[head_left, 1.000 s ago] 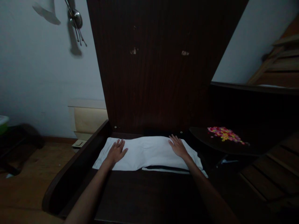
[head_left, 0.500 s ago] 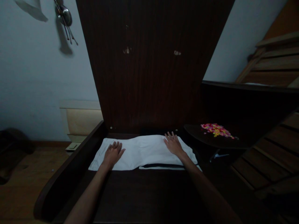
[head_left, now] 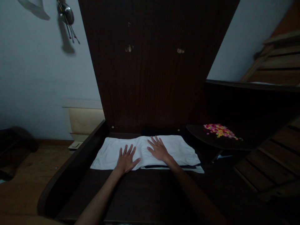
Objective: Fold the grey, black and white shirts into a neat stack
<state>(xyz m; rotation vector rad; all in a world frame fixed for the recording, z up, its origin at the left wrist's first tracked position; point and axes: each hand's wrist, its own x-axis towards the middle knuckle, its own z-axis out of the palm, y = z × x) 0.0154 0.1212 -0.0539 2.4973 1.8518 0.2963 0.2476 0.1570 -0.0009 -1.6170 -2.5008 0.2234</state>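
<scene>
A folded white cloth (head_left: 176, 149), perhaps a garment, lies lengthwise on the dark wooden desk top (head_left: 138, 193). My left hand (head_left: 126, 161) rests on its left-middle part near the front edge, fingers spread. On the cloth's middle lies my right hand (head_left: 159, 150), palm down and fingers apart. Between the two hands the fabric is slightly rumpled. Along the front right edge a dark strip shows between the cloth's layers. Neither hand grips anything.
A tall dark wood panel (head_left: 150, 78) stands behind the cloth. To the left rises a raised side board (head_left: 72, 168). At right a curved corner shelf (head_left: 199, 134) carries a scatter of pink, red and yellow bits (head_left: 220, 130). Wooden slats (head_left: 276, 159) stand beyond.
Both hands have slid inward over the cloth, the left to the right and nearer the front, the right to the left. The fabric between them has bunched a little.
</scene>
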